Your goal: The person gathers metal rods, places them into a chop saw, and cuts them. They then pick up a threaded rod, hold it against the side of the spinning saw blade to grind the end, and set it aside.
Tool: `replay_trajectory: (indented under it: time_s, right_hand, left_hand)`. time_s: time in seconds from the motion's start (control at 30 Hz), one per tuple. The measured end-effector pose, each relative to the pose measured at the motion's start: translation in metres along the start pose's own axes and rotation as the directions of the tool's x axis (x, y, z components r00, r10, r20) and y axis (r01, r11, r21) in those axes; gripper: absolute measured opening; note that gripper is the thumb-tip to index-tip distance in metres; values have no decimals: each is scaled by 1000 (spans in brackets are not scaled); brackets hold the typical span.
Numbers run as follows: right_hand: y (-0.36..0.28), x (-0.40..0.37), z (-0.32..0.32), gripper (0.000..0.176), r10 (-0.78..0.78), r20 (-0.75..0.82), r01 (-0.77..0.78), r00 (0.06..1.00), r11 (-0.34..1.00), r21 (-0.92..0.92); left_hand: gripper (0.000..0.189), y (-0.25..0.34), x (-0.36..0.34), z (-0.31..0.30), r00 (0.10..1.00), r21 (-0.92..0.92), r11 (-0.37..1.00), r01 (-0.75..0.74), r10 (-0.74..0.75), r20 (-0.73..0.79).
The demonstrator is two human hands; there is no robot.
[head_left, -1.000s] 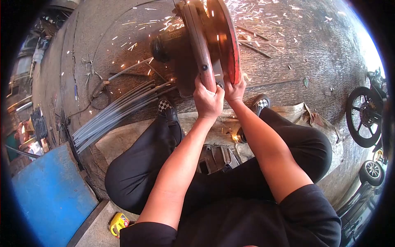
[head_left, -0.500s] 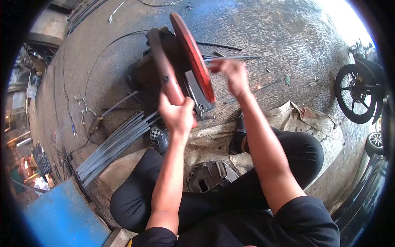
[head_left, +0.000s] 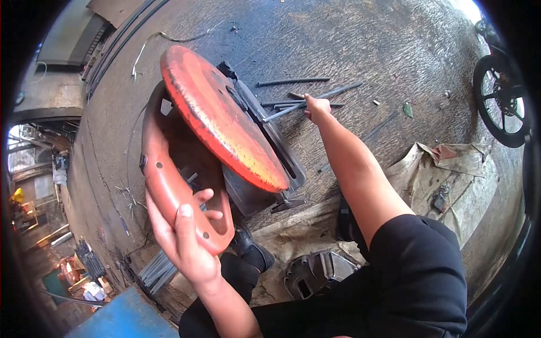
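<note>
A cut-off saw with a worn red-orange round blade guard (head_left: 231,127) stands before me on the floor. Its reddish handle (head_left: 163,169) is in my left hand (head_left: 189,236), with the thumb over the near side and the fingertips coming through from behind. Beyond the guard, my right hand (head_left: 318,108) grips a thin grey metal rod (head_left: 348,88), whose near end lies at the saw's grey metal base (head_left: 290,160). Several short dark rods (head_left: 296,82) rest on the floor around that hand. The blade is hidden by the guard.
A bundle of grey rods (head_left: 158,271) lies at the lower left, near a blue panel (head_left: 124,318). A grey metal casing (head_left: 321,270) sits on a dirty cloth (head_left: 417,186) between my legs. A motorcycle wheel (head_left: 499,101) stands at right.
The saw's handle and guard now appear larger and farther left, with my left hand still on the handle. My right hand, blurred beside the guard before, now grips a rod.
</note>
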State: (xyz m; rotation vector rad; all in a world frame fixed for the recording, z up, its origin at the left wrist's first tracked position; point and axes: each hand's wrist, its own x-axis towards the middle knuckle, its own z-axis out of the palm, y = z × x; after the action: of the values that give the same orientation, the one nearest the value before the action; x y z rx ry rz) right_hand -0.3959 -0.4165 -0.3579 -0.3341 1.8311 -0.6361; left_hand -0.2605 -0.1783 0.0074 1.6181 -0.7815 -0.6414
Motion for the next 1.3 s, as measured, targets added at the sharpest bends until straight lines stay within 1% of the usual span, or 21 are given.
replay_trajectory:
  time_s: [0.17, 0.2, 0.27, 0.3, 0.4, 0.5, 0.53, 0.6, 0.67, 0.73, 0.77, 0.8, 0.93, 0.97, 1.0, 1.03, 1.07, 1.1, 1.17, 1.23, 1.3]
  right_hand:
    - [-3, 42, 14, 14, 138, 86, -154, 987, 963, 221]
    - [22, 110, 27, 7, -108, 153, 112, 982, 994, -15]
    - [-27, 54, -5, 5, -59, 268, -102, 962, 830, 548]
    - [-65, 9, -18, 12, 2, 181, -118, 983, 766, 632]
    - [-150, -22, -44, 10, -143, 303, -160, 942, 604, 781]
    - [-222, -111, -69, 13, -323, 369, -135, 871, 565, 814]
    - [-235, -144, -75, 13, -360, 381, -124, 852, 568, 814]
    - [-248, -213, -89, 13, -485, 471, -96, 736, 615, 783]
    - [-240, -283, -106, 14, -562, 549, -82, 619, 649, 756]
    - [-215, -348, -124, 15, -596, 603, -96, 531, 664, 741]
    - [-199, -379, -136, 16, -597, 636, -122, 488, 675, 727]
    - [-180, -412, -149, 16, -603, 661, -129, 447, 688, 714]
    - [-113, -502, -186, 22, -635, 713, -176, 298, 697, 695]
    - [-100, -512, -190, 21, -619, 714, -124, 328, 721, 682]
    - [-91, -519, -191, 21, -606, 705, -73, 368, 737, 672]
    - [-83, -521, -186, 21, -622, 692, -63, 366, 726, 685]
    - [-78, -508, -179, 24, -624, 750, -84, 218, 754, 652]
    - [-76, -505, -175, 25, -624, 750, 9, 220, 770, 638]
    - [-72, -506, -172, 26, -664, 721, 189, 201, 748, 636]
    - [-71, -500, -163, 29, -686, 708, 321, 165, 717, 619]
    - [-67, -497, -157, 32, -661, 733, 348, 160, 733, 585]
  left_hand:
    - [63, -1, 1, -1, 1000, -30, 1000, -2, 2, 12]
    - [63, -3, 2, -4, 999, -60, 998, 19, -17, 32]
    - [61, -3, 3, -7, 998, -109, 994, 9, -1, 70]
    - [61, 0, 1, -5, 998, -156, 987, 41, -32, 56]
    - [57, -7, 1, -15, 999, -17, 999, 31, -31, 21]
    - [53, -13, -3, -8, 962, 307, 933, -186, 236, -136]
    - [47, -8, -7, -6, 853, 624, 724, -295, 493, -169]
    - [43, 11, -17, -5, 708, 699, 558, -447, 698, -104]
    - [35, 14, -25, 4, 698, 443, 636, -632, 716, -32]
    - [30, 38, -35, 19, 807, 38, 808, -588, 589, -42]
    - [31, 46, -40, 25, 907, -255, 873, -415, 419, -43]
    - [32, 52, -44, 29, 968, -526, 827, -202, 248, 19]
    - [53, 87, -69, 20, 950, -764, 614, -201, 311, 1]
    - [51, 79, -64, 19, 900, -818, 495, -293, 432, -61]
    - [51, 77, -65, 11, 900, -812, 504, -295, 432, -59]
    - [50, 76, -66, 3, 920, -724, 611, -320, 384, -83]
    - [49, 77, -67, 0, 934, -631, 703, -329, 341, -106]
    - [44, 86, -71, -2, 981, -777, 605, -175, 170, -89]
    - [43, 58, -60, -15, 934, -349, 867, -356, 338, -116]
    - [46, 70, -61, -8, 971, -752, 633, -185, 234, -43]
    - [49, 53, -55, -22, 979, -772, 631, -75, 194, 63]
